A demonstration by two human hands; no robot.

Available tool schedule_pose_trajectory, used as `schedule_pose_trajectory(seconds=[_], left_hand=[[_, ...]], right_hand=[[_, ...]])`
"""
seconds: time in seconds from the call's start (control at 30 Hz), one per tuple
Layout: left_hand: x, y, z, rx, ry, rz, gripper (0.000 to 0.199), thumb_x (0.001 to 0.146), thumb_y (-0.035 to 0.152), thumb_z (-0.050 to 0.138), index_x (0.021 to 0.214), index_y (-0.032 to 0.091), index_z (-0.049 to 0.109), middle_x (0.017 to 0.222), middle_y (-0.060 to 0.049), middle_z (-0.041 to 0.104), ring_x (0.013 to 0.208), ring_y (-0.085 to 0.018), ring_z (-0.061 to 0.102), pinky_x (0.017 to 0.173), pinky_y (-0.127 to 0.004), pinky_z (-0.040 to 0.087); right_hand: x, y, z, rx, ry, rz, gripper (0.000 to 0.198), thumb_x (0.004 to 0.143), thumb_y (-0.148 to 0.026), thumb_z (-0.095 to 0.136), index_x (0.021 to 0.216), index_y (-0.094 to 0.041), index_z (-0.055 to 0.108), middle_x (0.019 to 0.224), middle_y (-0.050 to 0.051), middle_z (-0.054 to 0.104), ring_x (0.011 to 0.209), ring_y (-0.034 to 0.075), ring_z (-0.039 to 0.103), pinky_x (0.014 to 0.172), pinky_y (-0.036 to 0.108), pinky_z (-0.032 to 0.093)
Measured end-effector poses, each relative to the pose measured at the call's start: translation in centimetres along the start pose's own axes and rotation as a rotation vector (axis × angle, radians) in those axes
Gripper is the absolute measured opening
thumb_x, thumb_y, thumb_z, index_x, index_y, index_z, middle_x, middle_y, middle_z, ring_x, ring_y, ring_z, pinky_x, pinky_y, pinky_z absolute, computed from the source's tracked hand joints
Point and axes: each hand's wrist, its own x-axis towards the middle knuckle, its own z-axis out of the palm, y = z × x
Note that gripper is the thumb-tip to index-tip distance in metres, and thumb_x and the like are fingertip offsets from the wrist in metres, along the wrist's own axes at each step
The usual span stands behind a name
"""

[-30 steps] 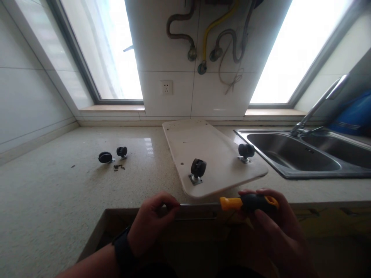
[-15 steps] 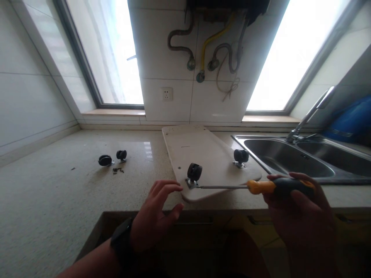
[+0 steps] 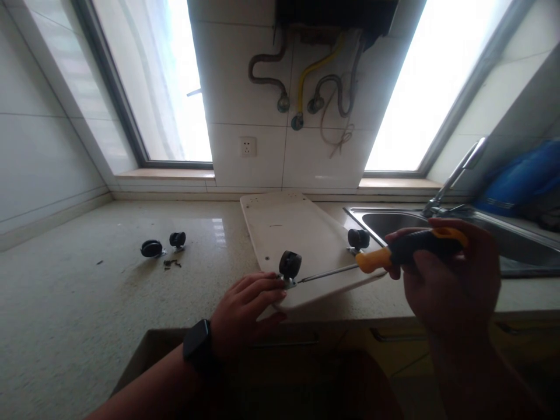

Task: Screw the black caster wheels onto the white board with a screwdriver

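A caster wheel point(image 3: 290, 265) with a metal plate sits on the near left corner of a white board point(image 3: 301, 233), which lies flat on the counter. The fingers of my left hand point(image 3: 247, 309) press on that plate and the board's corner, with the thumb low by the front edge. My right hand point(image 3: 450, 280) is wrapped round the handle of a screwdriver point(image 3: 406, 251), yellow and black. Its shaft slants down leftward, with the tip at the right side of the plate. Whether the tip sits on a screw, I cannot tell. Another caster point(image 3: 358, 238) stands on the board's right corner.
Two loose casters point(image 3: 151, 248) lie on the counter point(image 3: 87, 303) to the left, with several small screws point(image 3: 171, 264) beside them. A steel sink point(image 3: 516, 251) with a tap point(image 3: 452, 175) is at the right, and a blue object point(image 3: 516, 181) behind it. Drawer handles point(image 3: 396, 335) run below the counter edge.
My left hand has moved right onto the caster plate and the board's corner. My right hand has raised the screwdriver's handle, so the shaft now slopes down toward the plate. The camera view shifted slightly.
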Motion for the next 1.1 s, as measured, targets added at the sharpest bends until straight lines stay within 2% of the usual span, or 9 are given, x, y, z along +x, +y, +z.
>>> schedule_pose_trajectory(seconds=[0.1,0.17,0.3,0.73,0.9,1.1], left_hand=[[-0.3,-0.2,0.4,0.020,0.077,0.073,0.031,0.094,0.027,0.070,0.125,0.021,0.066,0.125,-0.009,0.074,0.124,-0.026,0.065,0.101,-0.047,0.057],[-0.3,-0.2,0.5,0.024,0.104,0.093,0.031,0.095,0.026,0.069,0.125,0.019,0.066,0.124,-0.009,0.074,0.123,-0.026,0.065,0.101,-0.047,0.058],[-0.3,-0.1,0.6,0.018,0.116,0.088,0.028,0.096,0.025,0.067,0.124,0.018,0.067,0.124,-0.009,0.075,0.124,-0.026,0.065,0.101,-0.047,0.059],[-0.5,0.2,0.9,0.001,0.140,0.078,0.028,0.095,0.023,0.068,0.122,0.017,0.067,0.123,-0.010,0.074,0.126,-0.025,0.064,0.104,-0.048,0.058],[-0.7,0.4,1.0,0.007,0.118,0.071,0.026,0.096,0.023,0.067,0.122,0.018,0.067,0.124,-0.009,0.074,0.126,-0.025,0.063,0.104,-0.047,0.058],[-1.1,0.2,1.3,0.017,0.092,0.078,0.028,0.096,0.022,0.065,0.124,0.018,0.065,0.127,-0.009,0.073,0.129,-0.026,0.062,0.105,-0.048,0.057]], right_hand=[[0.6,1.0,-0.3,0.028,-0.182,-0.136,0.042,0.075,-0.016,0.075,0.113,-0.030,0.062,0.089,0.003,0.073,0.063,0.021,0.065,0.043,0.031,0.050],[0.9,1.3,-0.4,0.030,-0.251,-0.167,0.042,0.079,-0.015,0.074,0.116,-0.031,0.062,0.090,0.003,0.073,0.061,0.020,0.065,0.042,0.032,0.051],[1.0,0.9,-0.1,0.025,-0.300,-0.214,0.042,0.081,-0.015,0.074,0.118,-0.031,0.062,0.091,0.003,0.073,0.062,0.020,0.065,0.043,0.034,0.053],[1.7,0.3,1.2,-0.028,-0.451,-0.216,0.038,0.086,-0.016,0.069,0.120,-0.029,0.058,0.097,0.004,0.071,0.063,0.019,0.065,0.049,0.034,0.053],[2.0,-0.1,1.3,-0.051,-0.531,-0.232,0.040,0.088,-0.014,0.067,0.123,-0.031,0.057,0.102,0.004,0.069,0.070,0.018,0.066,0.057,0.034,0.057],[1.9,-0.5,1.3,-0.066,-0.583,-0.234,0.042,0.087,-0.013,0.066,0.124,-0.031,0.055,0.099,0.002,0.070,0.068,0.016,0.065,0.054,0.031,0.056]])
